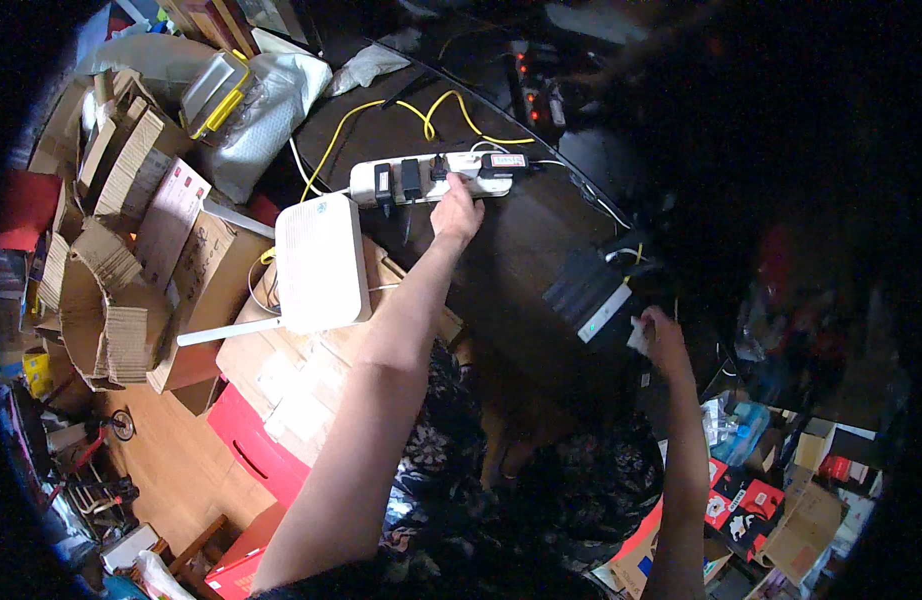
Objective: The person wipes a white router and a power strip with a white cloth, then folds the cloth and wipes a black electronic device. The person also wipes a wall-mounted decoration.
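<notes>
On a dark table, a white power strip (pixel 365 180) carries several plugs and black power adapters. My left hand (pixel 459 211) reaches to its near edge, the forefinger by a small black plug (pixel 438 166). The fingertips hide whether the plug is gripped. Farther right, in dim light, my right hand (pixel 665 343) is closed on a small white piece (pixel 638 336), perhaps tissue or cloth. Just left of that hand lies a dark box-shaped device (pixel 581 289) with a white front strip and a green light. A white router (pixel 320 262) stands left of my left forearm.
A yellow cable (pixel 401 106) loops behind the power strip. Red lights glow on another strip (pixel 528 90) at the back. Opened cardboard boxes (pixel 123 300) crowd the left. Below the router is a taped carton (pixel 303 375); cartons and a bottle (pixel 742 433) fill the lower right.
</notes>
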A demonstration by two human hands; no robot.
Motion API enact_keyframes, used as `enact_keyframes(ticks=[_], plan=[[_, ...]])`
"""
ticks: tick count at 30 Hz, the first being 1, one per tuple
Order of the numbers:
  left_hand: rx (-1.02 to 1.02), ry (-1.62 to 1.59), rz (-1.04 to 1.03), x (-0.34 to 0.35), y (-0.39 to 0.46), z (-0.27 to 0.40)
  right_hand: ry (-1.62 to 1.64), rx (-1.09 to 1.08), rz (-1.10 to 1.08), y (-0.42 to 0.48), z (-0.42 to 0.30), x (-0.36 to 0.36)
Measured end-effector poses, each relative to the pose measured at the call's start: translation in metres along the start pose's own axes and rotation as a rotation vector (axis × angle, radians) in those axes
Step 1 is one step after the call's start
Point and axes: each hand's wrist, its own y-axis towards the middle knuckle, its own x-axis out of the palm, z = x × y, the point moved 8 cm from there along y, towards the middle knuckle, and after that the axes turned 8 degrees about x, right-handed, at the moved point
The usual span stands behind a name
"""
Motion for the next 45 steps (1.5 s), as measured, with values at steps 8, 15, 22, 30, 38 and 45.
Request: enact_keyframes(ticks=[8,15,22,30,38,45], plan=[[0.164,-0.272,0.106,-0.024,0.016,0.01,0.131,0.04,0.042,-0.048,-0.027,-0.032],[0.201,-0.233,-0.002,-0.025,-0.003,0.006,-0.014,-0.236,0.237,0.009,-0.148,-0.091],[0.253,-0.353,-0.275,-0.026,-0.024,0.002,-0.078,-0.282,0.221,0.142,-0.256,-0.04],[0.309,-0.529,-0.352,-0.026,-0.026,-0.001,-0.483,-0.441,0.343,0.242,-0.309,0.063],[0.294,-0.666,-0.365,-0.025,-0.026,-0.003,-0.241,-0.324,0.32,0.311,-0.32,0.097],[0.248,-0.678,-0.372,-0.023,-0.025,-0.005,-0.255,-0.519,0.215,0.299,-0.283,0.115]])
